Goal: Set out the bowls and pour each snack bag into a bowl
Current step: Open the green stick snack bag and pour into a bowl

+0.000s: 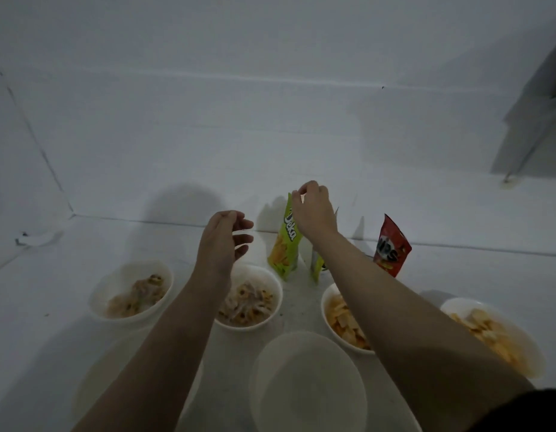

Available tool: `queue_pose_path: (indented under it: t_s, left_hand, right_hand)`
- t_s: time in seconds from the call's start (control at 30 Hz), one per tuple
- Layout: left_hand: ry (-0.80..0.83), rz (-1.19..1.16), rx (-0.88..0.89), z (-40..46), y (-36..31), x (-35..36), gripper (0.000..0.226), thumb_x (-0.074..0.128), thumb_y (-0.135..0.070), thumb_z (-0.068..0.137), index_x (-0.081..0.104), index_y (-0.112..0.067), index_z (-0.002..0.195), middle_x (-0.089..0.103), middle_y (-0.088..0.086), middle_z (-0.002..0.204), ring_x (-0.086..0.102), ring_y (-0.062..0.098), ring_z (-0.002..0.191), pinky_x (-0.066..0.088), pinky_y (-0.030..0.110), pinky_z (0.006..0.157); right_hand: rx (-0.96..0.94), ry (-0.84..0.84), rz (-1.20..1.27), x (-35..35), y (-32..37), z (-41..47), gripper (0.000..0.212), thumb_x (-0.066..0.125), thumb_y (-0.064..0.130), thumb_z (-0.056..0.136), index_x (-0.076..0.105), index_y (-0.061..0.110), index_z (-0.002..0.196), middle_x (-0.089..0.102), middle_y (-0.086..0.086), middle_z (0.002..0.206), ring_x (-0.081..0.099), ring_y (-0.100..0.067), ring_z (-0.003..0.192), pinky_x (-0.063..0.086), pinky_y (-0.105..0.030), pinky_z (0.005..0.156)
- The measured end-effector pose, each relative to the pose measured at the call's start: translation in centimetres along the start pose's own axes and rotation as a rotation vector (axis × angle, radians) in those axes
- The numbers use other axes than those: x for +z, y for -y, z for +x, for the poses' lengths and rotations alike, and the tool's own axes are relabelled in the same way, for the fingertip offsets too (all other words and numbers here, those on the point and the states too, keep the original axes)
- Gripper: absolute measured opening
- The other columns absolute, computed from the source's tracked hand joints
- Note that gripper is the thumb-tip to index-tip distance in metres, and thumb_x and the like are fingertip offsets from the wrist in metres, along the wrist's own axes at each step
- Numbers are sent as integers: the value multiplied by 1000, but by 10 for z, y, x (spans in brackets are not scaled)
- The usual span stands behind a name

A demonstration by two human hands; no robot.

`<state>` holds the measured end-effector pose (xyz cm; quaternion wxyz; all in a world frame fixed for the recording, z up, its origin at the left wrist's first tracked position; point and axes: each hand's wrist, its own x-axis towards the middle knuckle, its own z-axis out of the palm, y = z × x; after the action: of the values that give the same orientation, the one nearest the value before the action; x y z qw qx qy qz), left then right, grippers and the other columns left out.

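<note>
Below both hands, four white bowls (131, 294) already hold snacks and one bowl (308, 381) sits empty; right hand (314, 210) pinches the upright green bag's (284, 244) top; left hand (223, 241) hangs loosely curled, empty; red bag (390, 247) apparently remains unpoured.

1. Five white bowls stood on the surface: two held pale ring-shaped snacks (136, 296) (250, 304), two held orange chips (345, 322) (489, 335), one was empty (308, 378).
2. Three snack bags stood upright: two green (284, 244) (317, 266), one red (390, 247).
3. Two hands showed (222, 241) (314, 207).
</note>
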<state>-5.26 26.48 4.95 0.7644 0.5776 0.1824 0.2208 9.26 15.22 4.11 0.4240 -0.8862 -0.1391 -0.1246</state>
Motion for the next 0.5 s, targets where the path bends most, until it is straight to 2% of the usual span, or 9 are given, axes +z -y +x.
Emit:
queue_pose_path:
  t_s: [0.13,0.23,0.3,0.4,0.47,0.5]
  left_hand:
    - [28,17,-52,35,4,-2,18,42,-21,99,58,-15,94,68,-1,84,57,15,69,45,30,71]
    - [38,31,-80,56,7,-5,17,43,-22,98,58,-16,94,68,-1,85,58,14,70,47,30,72]
    - [50,27,-99,67,9,-6,18,43,-23,98,58,-17,92,68,-2,83,57,14,68,47,29,72]
    - [64,17,-124,76,13,-9,17,44,-23,98,58,-17,91,67,-3,80,56,13,66,46,29,71]
    - [75,11,-141,79,15,-11,17,44,-22,98,58,-16,92,67,-3,79,56,13,66,46,28,70]
    - [81,5,-151,80,16,-12,16,44,-22,98,57,-16,92,67,-3,79,56,14,66,45,28,70]
  right_hand:
    - [204,104,-264,24,0,31,56,32,46,103,38,1,135,44,-18,137,45,-38,124,41,-45,93]
    - [290,149,-386,35,-7,44,61,29,52,102,40,2,136,49,-16,136,51,-35,122,42,-41,87]
    - [300,185,-442,37,-13,48,56,29,48,103,47,3,130,56,-14,130,57,-33,115,41,-38,79]
    - [249,206,-508,41,-21,51,34,35,27,104,60,5,113,62,-12,118,61,-31,106,42,-33,72]
    - [206,167,-520,45,-27,48,25,38,17,102,60,8,94,63,-10,105,62,-30,97,41,-31,68]
    - [181,124,-500,47,-29,46,28,37,17,102,54,10,81,61,-9,94,61,-30,89,39,-30,64]
